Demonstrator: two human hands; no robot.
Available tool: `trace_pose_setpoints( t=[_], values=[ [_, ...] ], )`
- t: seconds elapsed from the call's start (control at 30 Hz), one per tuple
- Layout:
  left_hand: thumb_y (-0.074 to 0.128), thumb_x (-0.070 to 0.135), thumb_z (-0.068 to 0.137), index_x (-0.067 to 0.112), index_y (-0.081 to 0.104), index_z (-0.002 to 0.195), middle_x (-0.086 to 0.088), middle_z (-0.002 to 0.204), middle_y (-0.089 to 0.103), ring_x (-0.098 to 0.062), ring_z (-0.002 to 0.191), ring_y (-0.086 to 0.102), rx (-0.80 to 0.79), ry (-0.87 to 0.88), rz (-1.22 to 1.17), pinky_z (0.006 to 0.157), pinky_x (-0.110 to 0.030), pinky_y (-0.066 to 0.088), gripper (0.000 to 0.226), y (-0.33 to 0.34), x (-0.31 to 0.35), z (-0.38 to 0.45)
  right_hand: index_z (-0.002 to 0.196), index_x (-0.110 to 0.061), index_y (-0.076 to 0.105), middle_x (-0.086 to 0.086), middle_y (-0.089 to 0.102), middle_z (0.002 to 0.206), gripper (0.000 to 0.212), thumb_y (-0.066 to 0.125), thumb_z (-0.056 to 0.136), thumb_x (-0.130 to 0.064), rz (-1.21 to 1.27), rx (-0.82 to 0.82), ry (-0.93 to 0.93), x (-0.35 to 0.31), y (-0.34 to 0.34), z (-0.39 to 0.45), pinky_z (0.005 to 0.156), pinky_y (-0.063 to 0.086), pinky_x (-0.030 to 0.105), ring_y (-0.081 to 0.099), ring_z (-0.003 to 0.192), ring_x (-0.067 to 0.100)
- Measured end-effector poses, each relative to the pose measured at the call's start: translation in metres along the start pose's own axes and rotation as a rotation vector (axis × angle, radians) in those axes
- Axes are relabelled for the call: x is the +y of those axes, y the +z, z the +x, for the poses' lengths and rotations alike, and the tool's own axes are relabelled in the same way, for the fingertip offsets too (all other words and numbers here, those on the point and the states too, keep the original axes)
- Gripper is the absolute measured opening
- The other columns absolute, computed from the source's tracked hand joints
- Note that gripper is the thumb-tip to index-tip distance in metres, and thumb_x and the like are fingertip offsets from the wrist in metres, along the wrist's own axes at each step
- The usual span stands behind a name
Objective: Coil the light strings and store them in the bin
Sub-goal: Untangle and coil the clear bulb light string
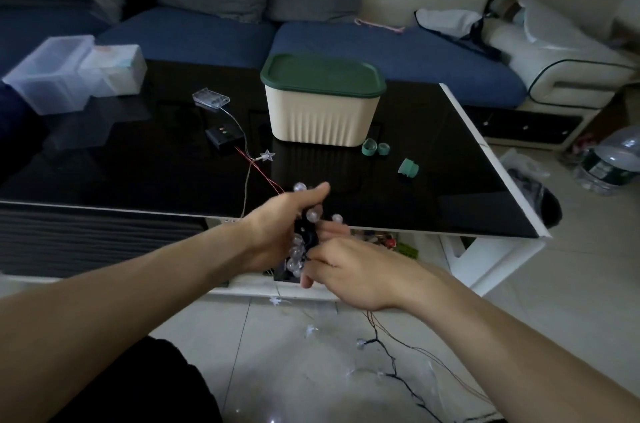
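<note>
Head view. At centre, the left hand (277, 228) grips a bundle of globe-bulb light string (300, 251) around a black box, while the right hand (349, 270) pinches the bundle from the 3 o'clock side. Dark wire (394, 363) trails over the tiled floor toward 5 o'clock. At 12 o'clock on the black table (450, 180) stands a cream bin (320, 121) with its green lid (322, 76) on. Toward 11 o'clock lie a clear battery case (211, 98), a black controller box (224, 136) and a star light (267, 156); three green ties (408, 169) lie toward 1 o'clock.

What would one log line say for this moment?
left hand: grips bulb string coil | right hand: pinches strand | bin: lidded
</note>
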State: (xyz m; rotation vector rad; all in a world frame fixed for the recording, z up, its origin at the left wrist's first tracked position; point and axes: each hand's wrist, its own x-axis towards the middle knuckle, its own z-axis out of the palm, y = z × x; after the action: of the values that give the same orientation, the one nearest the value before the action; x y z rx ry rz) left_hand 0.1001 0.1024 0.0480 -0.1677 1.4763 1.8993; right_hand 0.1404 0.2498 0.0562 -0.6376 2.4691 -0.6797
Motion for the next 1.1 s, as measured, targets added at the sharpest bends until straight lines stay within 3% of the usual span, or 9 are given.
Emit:
trace_pose_setpoints(
  t=[0.07, 0.17, 0.3, 0.43, 0.6, 0.73, 0.83, 0.93, 1.1],
  values=[
    [0.06, 0.043, 0.091, 0.008, 0.059, 0.072, -0.014, 0.089, 0.069, -0.025, 0.085, 0.068, -0.035, -0.025, 0.078, 0.076, -0.031, 0.057, 0.04, 0.0, -0.006, 0.002, 0.091, -0.018, 0.07, -0.001, 0.07, 0.096, 0.032, 0.047, 0.105, -0.034, 0.002, 0.0, 0.018, 0.004, -0.002, -0.003, 0.078, 0.054, 0.034, 0.066, 0.083, 0.011],
    [0.065, 0.025, 0.09, -0.01, 0.066, 0.1, -0.025, 0.1, 0.067, -0.034, 0.093, 0.068, -0.052, -0.032, 0.214, 0.084, -0.038, 0.055, 0.036, -0.003, -0.011, 0.004, 0.095, -0.022, 0.075, -0.001, 0.074, 0.074, 0.021, 0.057, 0.102, -0.032, 0.117, 0.047, 0.035, 0.009, -0.008, -0.011, 0.057, 0.053, 0.025, 0.064, 0.05, 0.005],
    [0.048, 0.016, 0.084, -0.009, 0.061, 0.104, -0.027, 0.093, 0.064, -0.027, 0.079, 0.063, -0.144, -0.096, 0.232, 0.076, -0.03, 0.054, 0.034, 0.0, -0.01, 0.001, 0.079, -0.018, 0.078, -0.003, 0.072, 0.065, 0.014, 0.072, 0.091, -0.021, 0.235, 0.251, -0.024, 0.021, -0.019, -0.015, 0.053, 0.049, 0.019, 0.065, 0.05, 0.009],
    [0.036, 0.013, 0.091, -0.01, 0.059, 0.106, -0.02, 0.08, 0.068, -0.02, 0.066, 0.062, -0.197, -0.108, 0.217, 0.071, -0.028, 0.052, 0.036, 0.001, -0.006, 0.0, 0.079, -0.02, 0.079, -0.008, 0.071, 0.064, 0.012, 0.082, 0.083, -0.031, 0.172, 0.464, 0.013, 0.032, -0.02, -0.011, 0.054, 0.05, 0.015, 0.067, 0.059, 0.002],
    [0.034, 0.017, 0.091, -0.007, 0.06, 0.083, -0.009, 0.059, 0.063, -0.019, 0.058, 0.053, -0.233, -0.096, 0.308, 0.069, -0.029, 0.044, 0.037, 0.001, -0.007, -0.001, 0.07, -0.022, 0.073, -0.011, 0.064, 0.056, 0.028, 0.087, 0.073, -0.046, 0.072, 0.586, 0.053, 0.034, -0.017, -0.007, 0.049, 0.042, 0.01, 0.061, 0.055, -0.005],
    [0.041, 0.026, 0.088, 0.004, 0.049, 0.055, -0.01, 0.045, 0.043, -0.022, 0.047, 0.04, -0.253, -0.054, 0.342, 0.059, -0.029, 0.042, 0.04, -0.004, -0.006, -0.002, 0.073, -0.022, 0.075, -0.011, 0.068, 0.058, 0.034, 0.086, 0.068, -0.054, 0.232, 0.46, 0.095, 0.034, -0.025, -0.009, 0.051, 0.041, 0.011, 0.061, 0.054, -0.004],
    [0.053, 0.031, 0.09, 0.011, 0.055, 0.063, -0.001, 0.045, 0.035, -0.016, 0.039, 0.038, -0.307, -0.055, 0.375, 0.052, -0.029, 0.031, 0.034, -0.008, -0.007, -0.005, 0.081, -0.019, 0.075, -0.002, 0.073, 0.067, 0.027, 0.084, 0.074, -0.043, 0.374, 0.245, 0.048, 0.04, -0.031, -0.012, 0.062, 0.053, 0.023, 0.066, 0.062, 0.005],
    [0.06, 0.028, 0.087, 0.011, 0.058, 0.071, 0.002, 0.045, 0.034, -0.013, 0.036, 0.039, -0.35, -0.062, 0.394, 0.049, -0.026, 0.032, 0.023, -0.015, -0.007, -0.007, 0.09, -0.012, 0.075, 0.009, 0.075, 0.077, 0.036, 0.085, 0.07, -0.039, 0.393, 0.101, 0.083, 0.048, -0.04, -0.018, 0.073, 0.057, 0.034, 0.068, 0.069, 0.016],
    [0.06, 0.027, 0.093, 0.011, 0.056, 0.068, 0.002, 0.043, 0.036, -0.011, 0.034, 0.039, -0.494, -0.14, 0.574, 0.043, -0.02, 0.037, 0.03, -0.012, -0.008, -0.013, 0.089, -0.003, 0.07, 0.001, 0.067, 0.063, 0.04, 0.084, 0.076, -0.039, 0.335, -0.009, 0.176, 0.049, -0.049, -0.022, 0.064, 0.052, 0.028, 0.061, 0.053, 0.011]
  ],
)
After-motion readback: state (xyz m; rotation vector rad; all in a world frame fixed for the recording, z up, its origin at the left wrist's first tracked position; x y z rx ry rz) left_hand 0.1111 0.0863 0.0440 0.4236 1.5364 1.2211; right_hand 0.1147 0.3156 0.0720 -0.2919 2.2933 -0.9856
